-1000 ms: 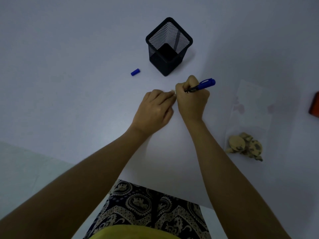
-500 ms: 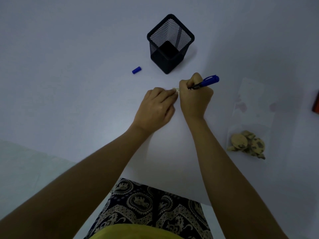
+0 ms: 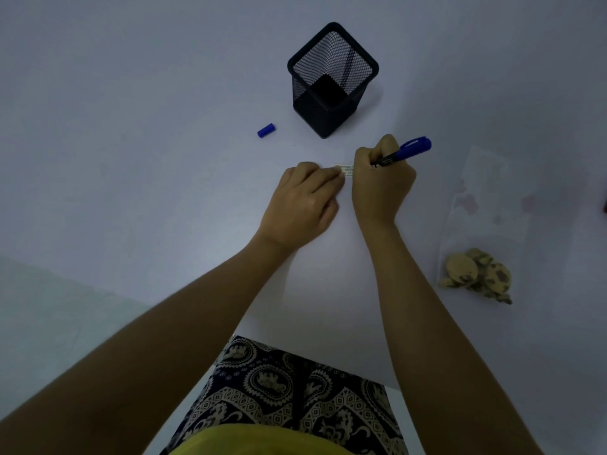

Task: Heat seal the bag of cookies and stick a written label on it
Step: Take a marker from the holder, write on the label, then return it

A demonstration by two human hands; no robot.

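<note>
A small white label lies on the white table, between my two hands. My left hand presses its fingertips on the label's left end. My right hand grips a blue pen with the tip down at the label's right end; the tip itself is hidden by my fingers. A clear plastic bag lies to the right, with several cookies bunched at its near end.
A black mesh pen holder stands behind my hands. The blue pen cap lies to its left. The table's front edge runs just above my patterned lap. A dark red object barely shows at the right edge.
My right hand with the pen has shifted slightly rightward, so more of the label shows between my hands. My left hand stays pressing the label.
</note>
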